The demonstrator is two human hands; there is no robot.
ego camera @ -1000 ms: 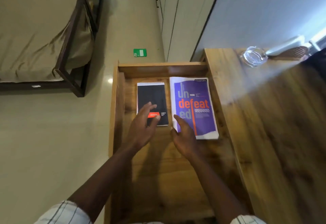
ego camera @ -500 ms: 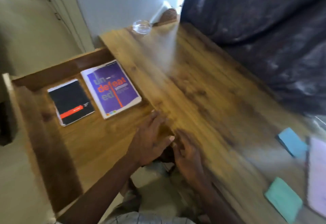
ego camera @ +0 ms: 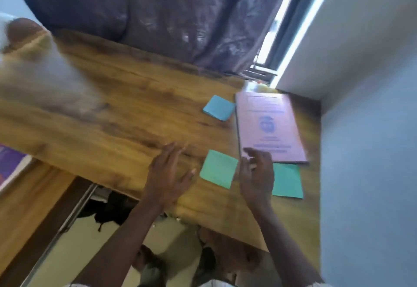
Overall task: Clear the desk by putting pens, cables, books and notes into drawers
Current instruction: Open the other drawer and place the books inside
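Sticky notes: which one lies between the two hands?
The left green note; the other green note lies beyond the right hand, the blue note farther back.

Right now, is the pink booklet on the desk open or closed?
Closed. The pink booklet lies flat on the desk, with its front cover and blue emblem facing up.
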